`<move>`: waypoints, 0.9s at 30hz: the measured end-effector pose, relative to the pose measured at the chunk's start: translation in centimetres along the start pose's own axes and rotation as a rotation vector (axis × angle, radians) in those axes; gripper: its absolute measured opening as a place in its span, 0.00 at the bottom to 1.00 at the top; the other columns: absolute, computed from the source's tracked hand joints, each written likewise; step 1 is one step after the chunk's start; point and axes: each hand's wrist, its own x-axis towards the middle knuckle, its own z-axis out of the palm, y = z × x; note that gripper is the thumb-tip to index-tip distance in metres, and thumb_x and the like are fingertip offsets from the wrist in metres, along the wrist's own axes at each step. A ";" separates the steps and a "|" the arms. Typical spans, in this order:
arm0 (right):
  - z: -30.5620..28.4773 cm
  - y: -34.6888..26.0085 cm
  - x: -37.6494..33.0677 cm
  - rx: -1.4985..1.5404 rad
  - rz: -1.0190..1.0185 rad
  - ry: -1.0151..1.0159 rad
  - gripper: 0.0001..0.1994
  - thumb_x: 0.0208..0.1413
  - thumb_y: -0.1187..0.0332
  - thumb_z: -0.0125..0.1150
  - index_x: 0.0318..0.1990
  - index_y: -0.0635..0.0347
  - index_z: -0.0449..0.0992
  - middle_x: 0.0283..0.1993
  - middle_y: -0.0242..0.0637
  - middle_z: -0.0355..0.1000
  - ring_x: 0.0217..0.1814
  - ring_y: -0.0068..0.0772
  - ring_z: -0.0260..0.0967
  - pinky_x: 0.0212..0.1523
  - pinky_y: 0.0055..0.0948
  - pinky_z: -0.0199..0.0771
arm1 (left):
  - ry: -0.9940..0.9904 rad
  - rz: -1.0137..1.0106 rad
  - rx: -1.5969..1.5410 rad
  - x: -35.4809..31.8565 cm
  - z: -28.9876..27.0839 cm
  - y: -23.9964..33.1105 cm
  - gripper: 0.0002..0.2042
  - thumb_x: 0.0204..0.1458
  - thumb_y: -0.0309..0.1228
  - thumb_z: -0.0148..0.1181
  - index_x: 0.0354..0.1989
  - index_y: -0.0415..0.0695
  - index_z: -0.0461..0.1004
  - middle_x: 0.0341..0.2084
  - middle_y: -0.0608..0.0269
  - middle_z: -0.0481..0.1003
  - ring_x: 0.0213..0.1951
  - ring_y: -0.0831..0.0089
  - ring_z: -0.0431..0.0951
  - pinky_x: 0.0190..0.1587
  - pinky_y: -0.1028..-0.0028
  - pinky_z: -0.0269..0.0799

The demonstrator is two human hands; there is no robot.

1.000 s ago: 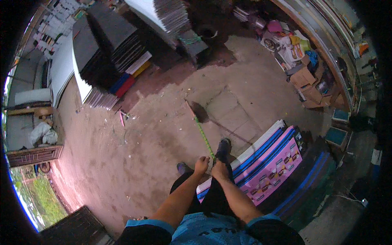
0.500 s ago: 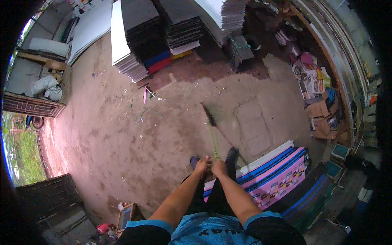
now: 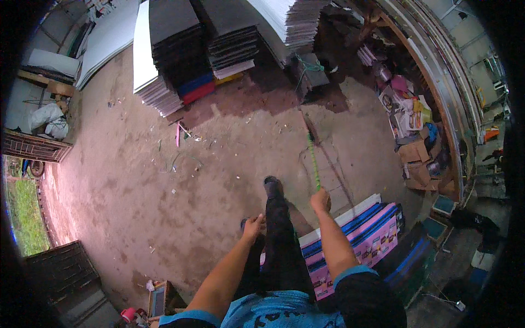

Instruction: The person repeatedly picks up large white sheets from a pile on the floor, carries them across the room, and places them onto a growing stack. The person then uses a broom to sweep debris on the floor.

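A broom with a green, banded handle [image 3: 314,159] slants away from me over the concrete floor. Its dark, blurred far end [image 3: 307,121] is close to the ground. My right hand [image 3: 321,201] is closed around the near end of the handle. Off to the left, my left hand [image 3: 253,227] is apart from the broom, in front of my leg. Its fingers are loosely bent, and I see nothing in them. One dark shoe [image 3: 272,187] is forward on the floor between my hands.
Stacked dark sheets [image 3: 175,33] and white sheets [image 3: 158,94] stand at the far side. Pink and blue panels [image 3: 377,236] lie right of my legs. Cardboard and clutter [image 3: 414,152] line the right wall. Scraps, including a pink strip [image 3: 178,134], dot the floor.
My left hand has come off the broom and moved left and down. The right hand has carried the broom rightward. One foot has stepped forward.
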 end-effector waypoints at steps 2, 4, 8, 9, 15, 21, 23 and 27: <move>-0.1 0.9 6.7 -0.031 0.024 0.066 0.14 0.57 0.69 0.56 0.49 0.64 0.77 0.49 0.53 0.78 0.52 0.57 0.76 0.50 0.49 0.78 | -0.003 -0.011 -0.011 0.6 0.8 0.7 0.23 0.63 0.46 0.57 0.50 0.35 0.76 0.39 0.57 0.79 0.35 0.70 0.77 0.38 0.72 0.71; -0.7 0.3 12.0 -0.024 -0.001 0.056 0.18 0.55 0.65 0.58 0.52 0.64 0.73 0.49 0.54 0.76 0.54 0.58 0.74 0.51 0.51 0.77 | 0.021 -0.019 0.047 1.2 2.0 3.1 0.22 0.63 0.45 0.57 0.48 0.33 0.76 0.38 0.58 0.79 0.34 0.69 0.77 0.37 0.71 0.72; -0.4 -2.6 17.6 -0.047 0.011 0.005 0.13 0.59 0.70 0.54 0.49 0.66 0.76 0.48 0.54 0.77 0.52 0.56 0.76 0.50 0.50 0.78 | 0.044 -0.042 0.144 2.2 4.7 6.7 0.23 0.62 0.46 0.57 0.48 0.34 0.76 0.34 0.59 0.78 0.32 0.71 0.76 0.36 0.71 0.72; 0.1 -4.0 16.7 -0.027 0.000 -0.010 0.14 0.59 0.70 0.54 0.50 0.65 0.75 0.48 0.54 0.77 0.52 0.57 0.76 0.50 0.50 0.78 | 0.054 -0.043 0.109 3.0 5.2 6.8 0.23 0.62 0.47 0.58 0.48 0.34 0.76 0.34 0.60 0.78 0.31 0.72 0.76 0.35 0.71 0.72; -4.4 -7.5 9.7 -0.077 -0.138 -0.166 0.16 0.59 0.71 0.53 0.55 0.64 0.71 0.46 0.56 0.77 0.50 0.59 0.76 0.49 0.51 0.78 | 0.026 -0.033 0.214 7.2 8.7 10.2 0.24 0.61 0.48 0.59 0.50 0.35 0.76 0.38 0.59 0.78 0.34 0.74 0.75 0.38 0.74 0.70; -5.1 -14.8 19.4 0.020 -0.120 -0.049 0.16 0.59 0.68 0.53 0.52 0.66 0.72 0.44 0.57 0.76 0.47 0.58 0.77 0.44 0.50 0.79 | 0.035 0.005 0.135 8.4 11.0 14.2 0.23 0.60 0.47 0.61 0.50 0.36 0.76 0.37 0.62 0.78 0.33 0.75 0.74 0.36 0.74 0.71; -3.6 -16.0 21.0 0.001 -0.128 -0.086 0.15 0.59 0.67 0.54 0.50 0.65 0.74 0.45 0.55 0.77 0.47 0.58 0.77 0.45 0.50 0.79 | 0.028 -0.016 0.104 7.9 11.7 15.8 0.23 0.60 0.46 0.61 0.50 0.36 0.76 0.37 0.63 0.78 0.33 0.76 0.74 0.37 0.75 0.71; -5.6 -19.4 16.8 -0.002 -0.140 -0.160 0.15 0.58 0.67 0.56 0.50 0.64 0.75 0.50 0.53 0.77 0.52 0.58 0.76 0.49 0.49 0.78 | 0.049 -0.073 0.075 8.8 11.2 15.5 0.22 0.60 0.45 0.62 0.49 0.36 0.76 0.35 0.65 0.77 0.32 0.78 0.73 0.36 0.77 0.71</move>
